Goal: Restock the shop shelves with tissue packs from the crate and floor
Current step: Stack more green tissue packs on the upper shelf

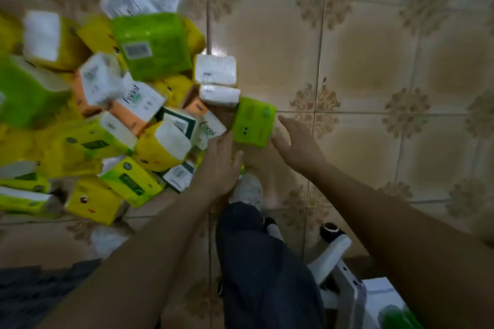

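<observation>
A heap of tissue packs (107,104) in yellow, green, white and orange wrappers lies on the tiled floor at the left. One small green pack (254,121) sits at the heap's right edge. My left hand (220,161) reaches in just below and left of that pack, fingers straight, holding nothing. My right hand (294,139) is at the pack's right side, fingers spread and touching or nearly touching it. The frame is blurred, so contact is unclear.
Beige patterned floor tiles (374,61) stretch to the right of the heap. My dark trouser leg (262,262) and a grey shoe (247,191) are below my hands. A white object (331,256) and a box with a green pack (395,315) sit at the bottom right.
</observation>
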